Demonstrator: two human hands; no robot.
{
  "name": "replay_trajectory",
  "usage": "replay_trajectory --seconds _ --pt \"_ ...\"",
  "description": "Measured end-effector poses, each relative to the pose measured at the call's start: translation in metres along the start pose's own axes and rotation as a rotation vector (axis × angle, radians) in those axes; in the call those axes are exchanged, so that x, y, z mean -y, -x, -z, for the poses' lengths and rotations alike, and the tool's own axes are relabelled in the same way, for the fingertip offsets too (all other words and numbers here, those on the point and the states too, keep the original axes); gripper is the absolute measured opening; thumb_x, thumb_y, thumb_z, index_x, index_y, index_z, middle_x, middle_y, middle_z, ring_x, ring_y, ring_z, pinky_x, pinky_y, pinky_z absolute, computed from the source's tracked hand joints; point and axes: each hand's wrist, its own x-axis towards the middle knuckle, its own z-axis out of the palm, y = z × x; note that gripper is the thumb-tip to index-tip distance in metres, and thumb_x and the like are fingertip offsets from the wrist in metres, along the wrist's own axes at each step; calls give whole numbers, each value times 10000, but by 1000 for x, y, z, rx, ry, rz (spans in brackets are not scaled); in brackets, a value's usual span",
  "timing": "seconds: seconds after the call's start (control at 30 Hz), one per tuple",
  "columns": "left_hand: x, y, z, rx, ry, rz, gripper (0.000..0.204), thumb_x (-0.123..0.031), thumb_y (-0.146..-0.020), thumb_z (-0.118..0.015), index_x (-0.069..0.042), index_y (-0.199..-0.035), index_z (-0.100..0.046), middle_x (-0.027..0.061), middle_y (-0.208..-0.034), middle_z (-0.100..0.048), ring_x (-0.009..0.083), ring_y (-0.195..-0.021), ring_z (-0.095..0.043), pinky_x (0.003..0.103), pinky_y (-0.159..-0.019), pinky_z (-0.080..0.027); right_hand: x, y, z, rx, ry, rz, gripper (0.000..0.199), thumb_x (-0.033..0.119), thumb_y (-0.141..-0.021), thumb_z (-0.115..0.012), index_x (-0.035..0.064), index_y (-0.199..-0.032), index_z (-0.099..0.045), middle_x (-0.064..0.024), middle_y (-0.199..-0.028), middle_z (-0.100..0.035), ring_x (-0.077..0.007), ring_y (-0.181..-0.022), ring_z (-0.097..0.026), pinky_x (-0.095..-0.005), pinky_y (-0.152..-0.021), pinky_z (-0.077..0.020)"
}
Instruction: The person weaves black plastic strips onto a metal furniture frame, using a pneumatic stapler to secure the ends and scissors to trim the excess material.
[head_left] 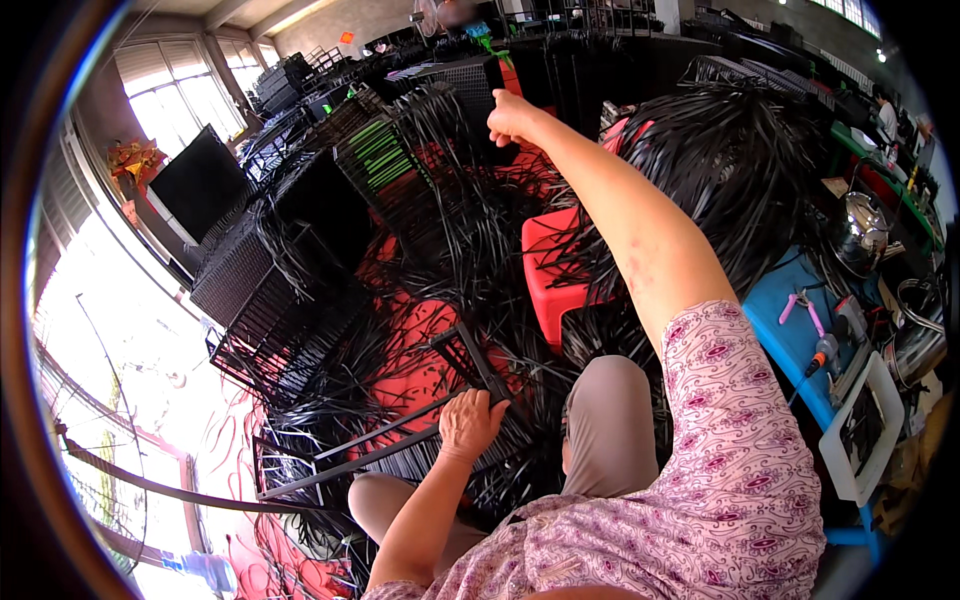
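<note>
My left hand (470, 425) is wrapped around a bar of a black metal frame (484, 372), which lies across in front of my knees. The frame's long bars run off to the left over loose black strips. My right arm is stretched far forward and up, and my right hand (513, 118) is closed, its fingers curled together. Whatever it may hold is too small or hidden to make out. Behind that hand stand dark woven pieces. Below my right forearm is a red plastic stool (548, 270) with black strips lying over it.
A large heap of black strips (715, 150) rises at the right. On a blue stool (785, 290) lie a pink-handled tool (805, 312) and an orange-and-black-handled tool (824, 352). Black woven furniture pieces (235, 285) stand at left, near green strips (380, 155). Strips litter the red floor covering (415, 335).
</note>
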Motion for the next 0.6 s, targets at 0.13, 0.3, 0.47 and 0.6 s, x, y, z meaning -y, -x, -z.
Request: replay_trajectory --seconds 0.13,0.3,0.47,0.6 --pt "-1 0 2 6 6 5 351 -379 -850 -643 -68 -745 -518 95 -692 -528 295 -671 -576 416 -610 -456 -8 6 -3 41 19 -1 572 -30 -785 -479 -97 -1343 -375 -178 -751 -698 -220 -539 -670 -316 -385 -455" --pt "-2 -3 3 -7 36 15 348 -375 -844 -650 -65 -734 -535 97 -688 -543 301 -672 -580 416 -614 -459 -18 12 -11 83 81 36 556 -14 -756 -551 -103 -1286 -412 -177 -727 -696 -224 -541 -673 -332 -418 -495" --pt "3 0 1 8 74 71 351 -378 -833 -664 -58 -742 -553 110 -698 -554 322 -684 -579 429 -617 -445 -40 61 -60 352 -76 -124 374 10 -743 -584 -70 -1099 -498 -171 -707 -664 -269 -512 -646 -340 -412 -491" --pt "1 -7 1 -14 86 34 350 -383 -837 -657 -59 -747 -563 109 -702 -559 321 -685 -587 428 -621 -456 -116 98 -141 559 -100 -93 341 259 -825 -593 -68 -914 -557 -199 -704 -639 -313 -499 -623 -358 -400 -477"
